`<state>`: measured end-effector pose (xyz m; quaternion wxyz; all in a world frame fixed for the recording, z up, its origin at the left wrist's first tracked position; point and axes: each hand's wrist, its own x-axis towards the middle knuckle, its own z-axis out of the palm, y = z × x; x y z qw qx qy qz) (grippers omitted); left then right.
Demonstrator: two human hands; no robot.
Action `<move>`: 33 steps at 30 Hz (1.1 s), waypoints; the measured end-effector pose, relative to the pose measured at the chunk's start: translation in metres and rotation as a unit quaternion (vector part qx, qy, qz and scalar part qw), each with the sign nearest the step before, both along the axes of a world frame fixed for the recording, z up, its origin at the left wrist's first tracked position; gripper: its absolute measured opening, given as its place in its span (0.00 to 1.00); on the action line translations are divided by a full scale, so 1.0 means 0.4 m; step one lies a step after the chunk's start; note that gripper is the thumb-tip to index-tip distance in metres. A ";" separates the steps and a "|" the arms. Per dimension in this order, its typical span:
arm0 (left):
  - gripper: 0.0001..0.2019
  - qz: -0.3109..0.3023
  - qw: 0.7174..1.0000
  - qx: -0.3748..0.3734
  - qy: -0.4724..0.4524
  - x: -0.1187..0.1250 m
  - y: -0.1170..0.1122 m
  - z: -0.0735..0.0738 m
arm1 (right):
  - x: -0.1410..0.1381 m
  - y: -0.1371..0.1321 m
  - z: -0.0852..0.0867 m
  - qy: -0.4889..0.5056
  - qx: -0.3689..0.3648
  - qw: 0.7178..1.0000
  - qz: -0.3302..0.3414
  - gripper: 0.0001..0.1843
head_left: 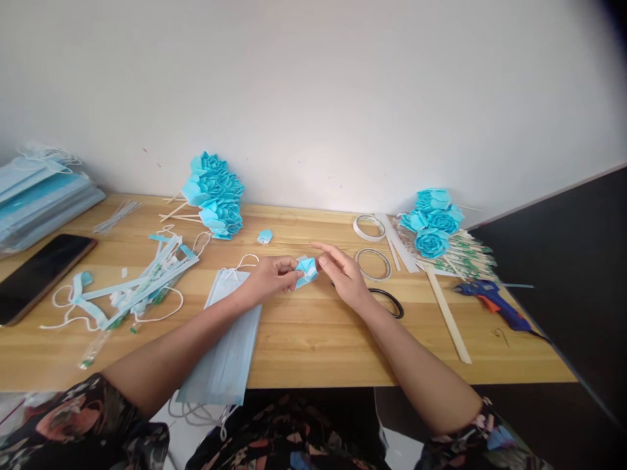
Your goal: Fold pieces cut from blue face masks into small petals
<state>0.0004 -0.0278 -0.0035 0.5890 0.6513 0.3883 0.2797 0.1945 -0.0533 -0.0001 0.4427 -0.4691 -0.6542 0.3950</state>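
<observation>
My left hand (273,281) is closed, pinching a small folded piece of blue-and-white mask fabric (307,270) between thumb and fingers. Just right of it is my right hand (343,274), its fingers stretched out and apart, the thumb close to the fabric's edge; whether it touches I cannot tell. Under my left forearm lies a flat blue face mask (223,356) with white ear loops, reaching over the table's front edge. A small folded blue petal (265,236) rests on the table behind my hands. Black scissors handles (392,301) show partly beside my right wrist.
Blue fabric roses on sticks stand in a left bunch (215,192) and a right bunch (434,225). Two tape rolls (369,228) lie right of centre, a blue glue gun (499,305) farther right. Mask scraps (142,281), a phone (44,274) and stacked masks (44,196) occupy the left.
</observation>
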 end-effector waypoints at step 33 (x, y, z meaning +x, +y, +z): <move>0.16 0.055 0.990 0.133 0.005 -0.014 0.012 0.040 | 0.008 0.016 -0.022 -0.053 0.060 0.997 0.006 0.24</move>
